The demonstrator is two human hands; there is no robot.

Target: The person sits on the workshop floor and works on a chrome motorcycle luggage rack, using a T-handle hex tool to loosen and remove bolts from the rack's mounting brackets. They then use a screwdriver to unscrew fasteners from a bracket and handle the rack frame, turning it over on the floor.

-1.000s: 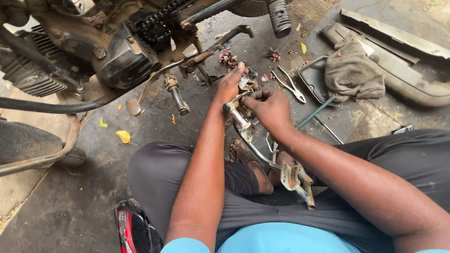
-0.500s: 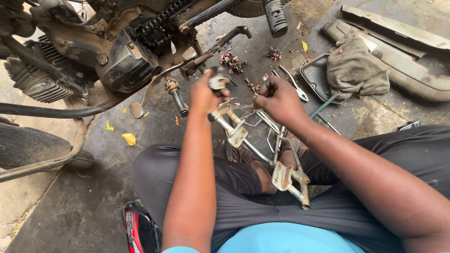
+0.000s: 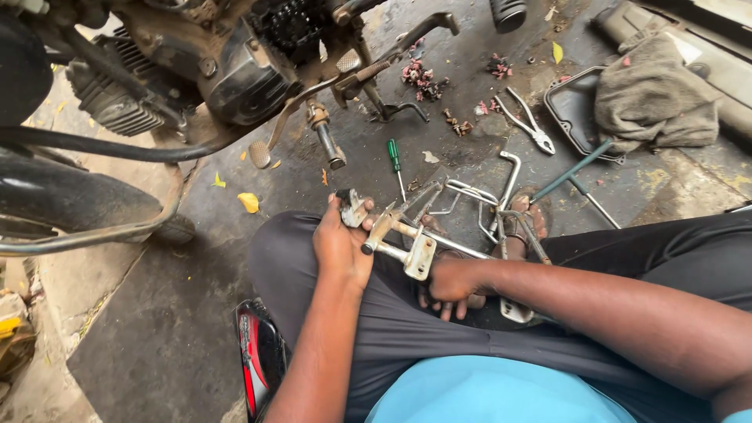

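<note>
While the left hand grips a bracket, right fingers curl (grasp hidden).

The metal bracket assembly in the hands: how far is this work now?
Done: the metal bracket assembly is off the motorcycle and over the person's lap. In hand: the left hand grips a small part at its end, the right hand holds it from beneath. Left: screwdriver and pliers lie unused on the floor.

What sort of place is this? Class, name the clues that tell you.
Most likely a roadside motorcycle repair spot: a motorcycle engine stands over the oily concrete floor, with pliers and a green screwdriver lying loose on it.
</note>
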